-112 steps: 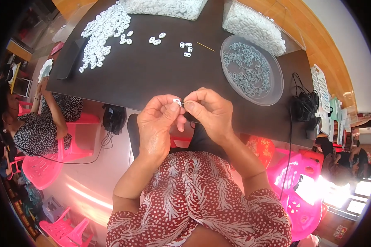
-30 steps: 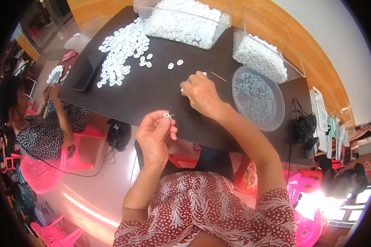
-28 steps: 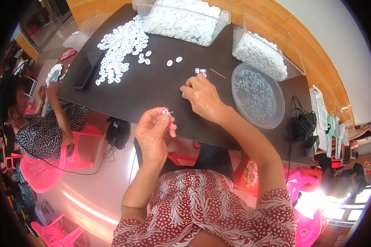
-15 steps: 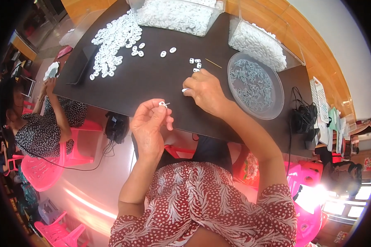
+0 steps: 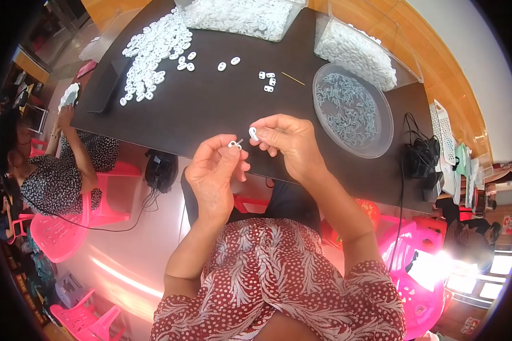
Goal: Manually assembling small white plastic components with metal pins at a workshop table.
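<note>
With the left hand point(image 5: 211, 179) pinching a small white plastic piece point(image 5: 233, 145), slim grey pin point(image 5: 240, 140) jutting out, right hand point(image 5: 292, 142) tightly pinches a white oval plastic piece point(image 5: 253, 134) just beside, apart. Likely joining step; calls for aligning on pin.

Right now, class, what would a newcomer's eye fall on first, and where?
Near the picture's middle, the left hand and right hand each pinch a small white piece. Beyond them, to the left, white oval pieces lie massed on the dark table. To the right stands a round clear tray holding many small grey-blue bits.
</note>
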Available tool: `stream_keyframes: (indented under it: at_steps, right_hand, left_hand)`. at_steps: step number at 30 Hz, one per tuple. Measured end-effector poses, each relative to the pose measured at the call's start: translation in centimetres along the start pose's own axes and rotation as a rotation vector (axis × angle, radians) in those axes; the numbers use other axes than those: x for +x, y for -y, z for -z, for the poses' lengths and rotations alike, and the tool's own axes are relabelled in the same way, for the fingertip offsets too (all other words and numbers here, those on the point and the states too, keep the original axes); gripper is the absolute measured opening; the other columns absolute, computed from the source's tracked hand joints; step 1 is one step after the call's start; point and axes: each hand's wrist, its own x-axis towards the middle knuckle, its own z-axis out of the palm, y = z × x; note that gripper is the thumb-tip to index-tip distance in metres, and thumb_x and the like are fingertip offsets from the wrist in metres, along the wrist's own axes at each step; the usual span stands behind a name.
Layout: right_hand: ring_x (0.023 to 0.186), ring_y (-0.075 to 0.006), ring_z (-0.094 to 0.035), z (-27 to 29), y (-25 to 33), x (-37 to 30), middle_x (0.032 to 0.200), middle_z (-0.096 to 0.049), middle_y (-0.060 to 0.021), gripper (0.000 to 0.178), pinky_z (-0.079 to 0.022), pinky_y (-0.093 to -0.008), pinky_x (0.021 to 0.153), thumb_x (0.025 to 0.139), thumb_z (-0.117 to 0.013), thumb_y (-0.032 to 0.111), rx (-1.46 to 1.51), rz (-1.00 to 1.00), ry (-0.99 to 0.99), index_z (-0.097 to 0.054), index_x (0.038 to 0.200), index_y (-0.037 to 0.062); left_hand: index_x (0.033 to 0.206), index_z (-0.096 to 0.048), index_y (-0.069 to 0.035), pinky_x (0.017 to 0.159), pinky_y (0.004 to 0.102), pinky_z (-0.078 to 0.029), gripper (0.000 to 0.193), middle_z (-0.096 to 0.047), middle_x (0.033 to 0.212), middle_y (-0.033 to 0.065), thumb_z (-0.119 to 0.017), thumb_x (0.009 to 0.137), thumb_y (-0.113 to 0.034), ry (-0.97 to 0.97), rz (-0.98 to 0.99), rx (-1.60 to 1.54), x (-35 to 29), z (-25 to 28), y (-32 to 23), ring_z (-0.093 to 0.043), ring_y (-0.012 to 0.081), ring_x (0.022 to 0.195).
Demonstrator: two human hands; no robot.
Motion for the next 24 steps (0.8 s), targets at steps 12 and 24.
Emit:
stream_keyframes:
  at_steps: [12,24]
  right_hand:
    - [0.070,-0.0070,-0.058,-1.2,0.1,-1.0,0.079,-0.067,-0.0054,0.013,-0.045,-0.0198,0.060,0.084,-0.064,0.006,-0.124,0.174,-0.030,-0.067,0.094,-0.0031]
    - [0.069,-0.0080,-0.054,-1.8,-0.5,-1.4,0.078,-0.062,-0.0035,0.012,-0.043,-0.0232,0.060,0.081,-0.066,0.005,-0.376,0.371,-0.106,-0.068,0.092,0.0015]
  left_hand:
    - [0.101,-0.059,0.003,0.048,0.0219,-0.045,0.015,-0.064,0.077,0.0101,-0.058,0.087,0.000,-0.006,-0.079,0.089,-0.6,-0.1,0.8,-0.058,0.0117,0.059]
    - [0.102,-0.059,0.003,0.051,0.0186,-0.044,0.015,-0.063,0.077,0.0071,-0.058,0.087,0.000,-0.023,-0.145,0.170,-1.1,-0.2,0.9,-0.057,0.0079,0.060]
